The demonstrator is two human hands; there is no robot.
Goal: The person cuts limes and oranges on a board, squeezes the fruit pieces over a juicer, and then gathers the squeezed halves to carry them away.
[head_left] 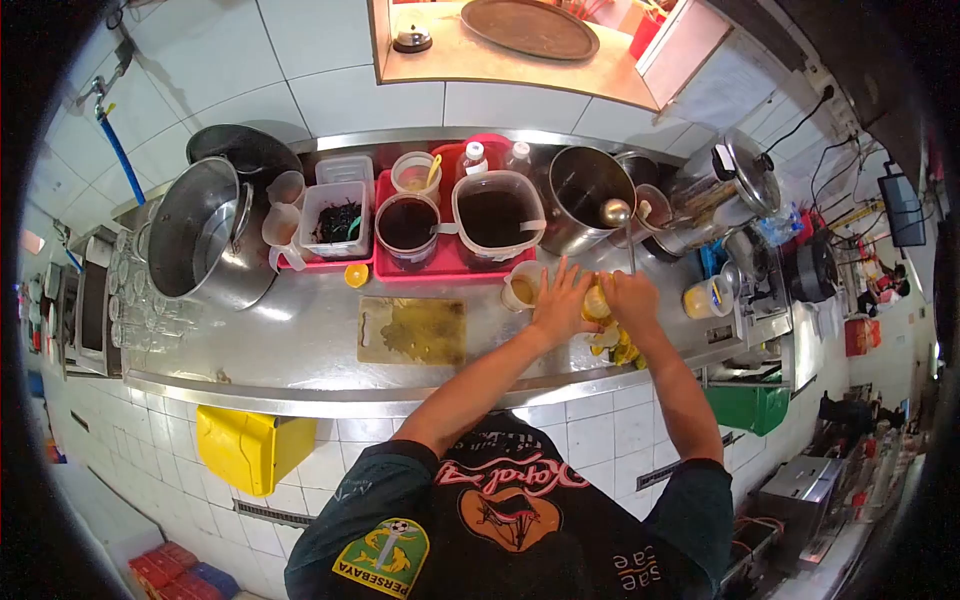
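Observation:
My left hand (562,303) reaches over the steel counter, fingers spread, between a small cup of yellowish liquid (524,288) and a yellow item (597,303). My right hand (630,300) is closed at the right side of that yellow item, its fingers curled; what exactly it grips is hard to make out. Yellow peels or fruit pieces (622,347) lie just below both hands. To the left, a wet, stained cutting board (412,330) lies flat, and a cut orange half (356,275) sits above its left end.
Pink trays (430,270) hold tubs of dark liquid (497,215). A deep steel pot with a ladle (590,200) stands behind my hands. A large pot (205,235) and glasses (130,300) stand left. A yellow container (708,298) is at right; a yellow bin (250,447) is below the counter.

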